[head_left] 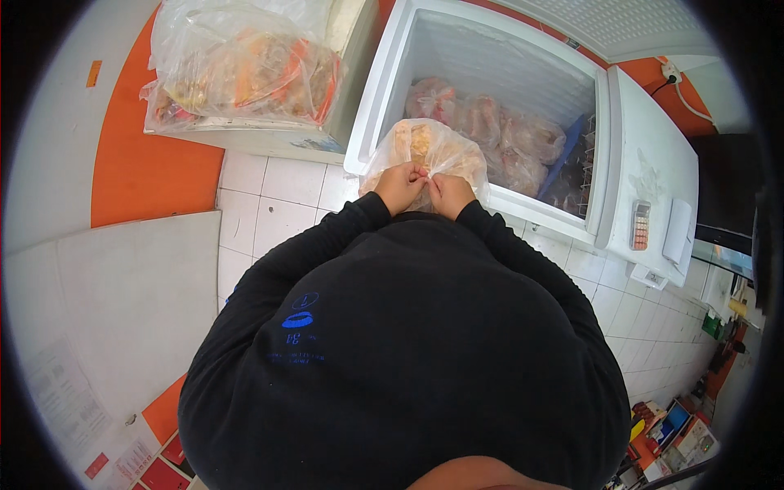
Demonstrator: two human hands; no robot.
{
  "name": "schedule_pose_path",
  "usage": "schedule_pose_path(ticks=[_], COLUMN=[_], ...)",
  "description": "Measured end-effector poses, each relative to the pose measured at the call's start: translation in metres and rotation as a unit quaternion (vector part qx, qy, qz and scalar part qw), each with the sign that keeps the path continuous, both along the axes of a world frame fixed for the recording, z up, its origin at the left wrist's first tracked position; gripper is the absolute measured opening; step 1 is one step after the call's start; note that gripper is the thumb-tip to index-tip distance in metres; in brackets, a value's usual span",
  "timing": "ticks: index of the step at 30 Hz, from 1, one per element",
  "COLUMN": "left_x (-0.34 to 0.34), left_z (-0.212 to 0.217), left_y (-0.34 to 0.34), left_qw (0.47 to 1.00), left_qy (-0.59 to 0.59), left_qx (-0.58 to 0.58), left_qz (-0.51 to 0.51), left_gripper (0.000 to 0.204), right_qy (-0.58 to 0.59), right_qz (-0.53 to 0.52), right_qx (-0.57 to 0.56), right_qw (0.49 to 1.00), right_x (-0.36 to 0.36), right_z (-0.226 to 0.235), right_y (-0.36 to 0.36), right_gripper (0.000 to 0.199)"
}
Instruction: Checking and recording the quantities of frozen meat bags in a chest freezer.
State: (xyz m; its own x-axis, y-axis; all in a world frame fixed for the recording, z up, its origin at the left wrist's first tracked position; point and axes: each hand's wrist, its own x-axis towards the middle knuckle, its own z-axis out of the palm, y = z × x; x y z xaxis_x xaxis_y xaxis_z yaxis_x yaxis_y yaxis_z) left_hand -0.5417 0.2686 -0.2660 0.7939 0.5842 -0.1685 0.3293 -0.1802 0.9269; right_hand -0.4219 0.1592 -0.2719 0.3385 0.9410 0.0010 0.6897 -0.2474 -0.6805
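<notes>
A clear plastic bag full of pale orange-beige food bulges in front of me, at the near left edge of the open chest freezer. My left hand pinches the bag's gathered plastic near its middle. Close beside it, my right hand grips the same plastic, the fingertips of both hands almost meeting. What exactly the food is cannot be made out. Within the freezer lie several clear bags of pinkish food, beside a blue divider.
To the left, a large clear bag of packages rests on a white cabinet. The freezer's white right part carries a small calculator-like item. White floor tiles spread below. A white panel stands at the left.
</notes>
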Motion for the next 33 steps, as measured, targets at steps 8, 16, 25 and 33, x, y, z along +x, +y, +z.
schedule_pose_path(ticks=[8, 16, 25, 33], left_x=[0.000, 0.005, 0.005, -0.001], left_z=[0.001, 0.000, 0.003, -0.001], left_y=[0.001, 0.002, 0.003, 0.004], left_qw=[0.999, 0.993, 0.996, 0.996], left_qy=[0.023, 0.013, 0.016, 0.008], left_qx=[0.007, 0.101, 0.076, -0.086], left_qz=[-0.028, -0.067, -0.053, -0.033], left_gripper=[0.016, 0.013, 0.015, 0.016], right_qy=[-0.003, 0.004, 0.005, 0.050], right_qz=[-0.003, 0.002, -0.008, -0.040], right_qx=[0.005, 0.014, 0.015, 0.039], right_qw=[1.000, 1.000, 1.000, 0.997], right_x=[-0.003, -0.002, 0.002, 0.008], right_z=[-0.012, -0.024, -0.015, 0.014], right_y=[-0.001, 0.000, -0.001, -0.015], right_gripper=[0.024, 0.022, 0.022, 0.019])
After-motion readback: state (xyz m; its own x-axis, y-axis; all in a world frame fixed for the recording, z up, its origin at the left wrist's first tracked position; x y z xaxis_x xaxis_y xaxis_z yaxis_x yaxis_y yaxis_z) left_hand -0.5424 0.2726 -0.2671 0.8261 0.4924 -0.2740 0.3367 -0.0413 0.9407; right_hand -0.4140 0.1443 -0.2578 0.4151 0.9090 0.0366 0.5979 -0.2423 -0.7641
